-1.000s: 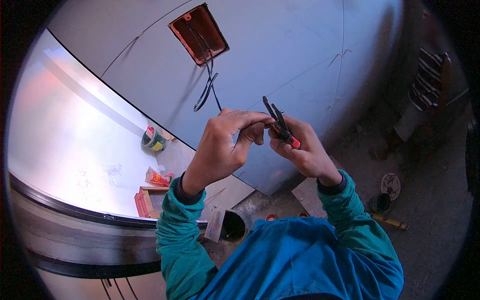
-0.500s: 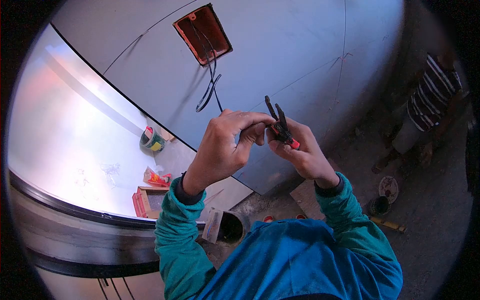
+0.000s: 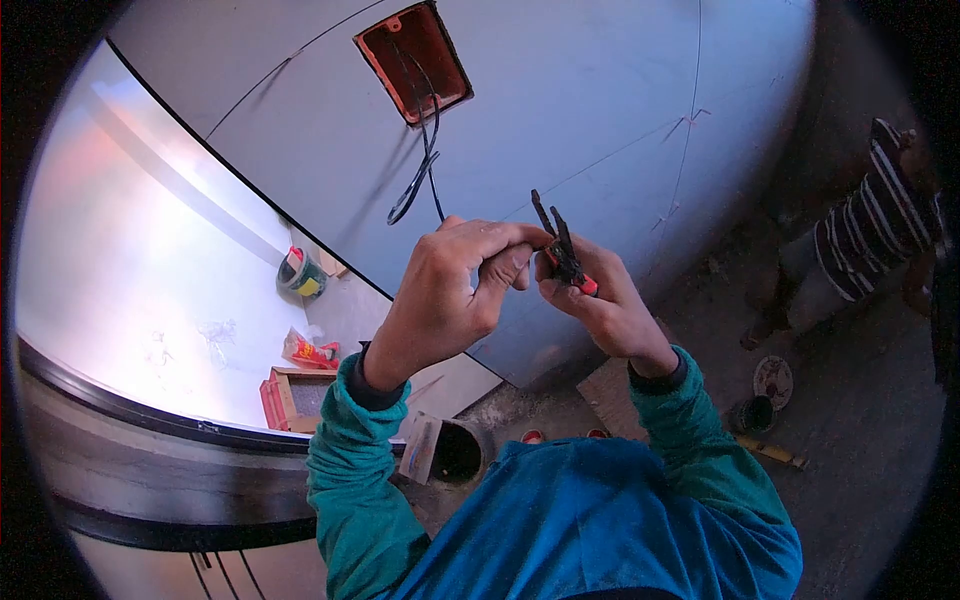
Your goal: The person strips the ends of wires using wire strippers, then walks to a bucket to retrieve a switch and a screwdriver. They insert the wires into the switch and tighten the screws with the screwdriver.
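My right hand [image 3: 605, 305] is closed around pliers [image 3: 566, 262] with red handles and dark jaws, which point up and stand apart. Beside them, my left hand [image 3: 450, 285] has its thumb and forefinger pressed together, its fingertips close to the pliers. Black wire [image 3: 412, 190] hangs in a loop from an orange-red electrical box [image 3: 415, 65] set in the pale wall panel. One strand runs down behind my left hand and into its grip; the wire's end is hidden by the fingers.
A bucket [image 3: 302, 275], a red packet [image 3: 310, 350] and a carton [image 3: 298, 400] lie to the left. Near my body stands a dark-mouthed bucket [image 3: 458, 455]. A person in a striped shirt [image 3: 865, 235] is at the right, by a small pot [image 3: 755, 413] and a yellow-brown bar [image 3: 770, 452].
My hands and the pliers stay almost in place. The view has shifted slightly, and the person at the right has moved a little right and down.
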{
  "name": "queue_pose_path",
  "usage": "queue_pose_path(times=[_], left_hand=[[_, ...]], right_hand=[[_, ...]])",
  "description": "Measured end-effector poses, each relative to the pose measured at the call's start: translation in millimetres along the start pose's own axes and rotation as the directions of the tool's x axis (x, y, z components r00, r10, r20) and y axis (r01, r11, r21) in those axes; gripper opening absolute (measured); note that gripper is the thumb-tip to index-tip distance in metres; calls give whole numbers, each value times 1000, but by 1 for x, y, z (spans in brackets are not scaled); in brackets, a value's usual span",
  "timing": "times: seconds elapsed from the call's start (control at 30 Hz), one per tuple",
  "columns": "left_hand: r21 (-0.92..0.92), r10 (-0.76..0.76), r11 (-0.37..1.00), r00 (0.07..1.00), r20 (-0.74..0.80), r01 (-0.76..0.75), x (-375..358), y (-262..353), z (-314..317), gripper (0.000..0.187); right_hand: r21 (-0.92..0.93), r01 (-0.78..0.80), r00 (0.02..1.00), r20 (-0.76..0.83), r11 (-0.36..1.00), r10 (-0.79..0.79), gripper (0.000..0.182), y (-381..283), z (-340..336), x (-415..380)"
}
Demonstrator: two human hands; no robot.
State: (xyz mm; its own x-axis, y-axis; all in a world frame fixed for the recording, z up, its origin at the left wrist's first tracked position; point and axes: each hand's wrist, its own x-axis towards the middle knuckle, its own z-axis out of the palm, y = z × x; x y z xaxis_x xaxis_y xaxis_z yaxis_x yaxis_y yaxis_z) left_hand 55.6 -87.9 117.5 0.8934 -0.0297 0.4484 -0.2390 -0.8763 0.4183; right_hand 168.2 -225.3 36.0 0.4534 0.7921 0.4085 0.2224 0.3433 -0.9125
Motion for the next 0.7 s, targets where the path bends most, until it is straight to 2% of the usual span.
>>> queue_pose_path(times=[0.07,0.17,0.27,0.37,0.7], left_hand=[[6,13,1000,1000,-8,-13,0,0,1,19],[-6,32,999,999,-37,-32,-1,-3,3,18],[-21,24,999,999,-43,-24,0,-3,2,17],[8,7,1000,1000,-12,-7,0,-2,0,17],[-9,15,1000,1000,-11,-15,-1,-3,-1,18]], right_hand=[[55,-68,997,34,996,66,18,-5,0,-1],[82,-47,998,33,996,44,19,-1,3,-1],[69,-3,999,42,998,0,19,3,1,1],[8,-38,998,44,999,38,19,-5,-1,1],[9,-11,1000,23,1000,11,20,-1,1,1]])
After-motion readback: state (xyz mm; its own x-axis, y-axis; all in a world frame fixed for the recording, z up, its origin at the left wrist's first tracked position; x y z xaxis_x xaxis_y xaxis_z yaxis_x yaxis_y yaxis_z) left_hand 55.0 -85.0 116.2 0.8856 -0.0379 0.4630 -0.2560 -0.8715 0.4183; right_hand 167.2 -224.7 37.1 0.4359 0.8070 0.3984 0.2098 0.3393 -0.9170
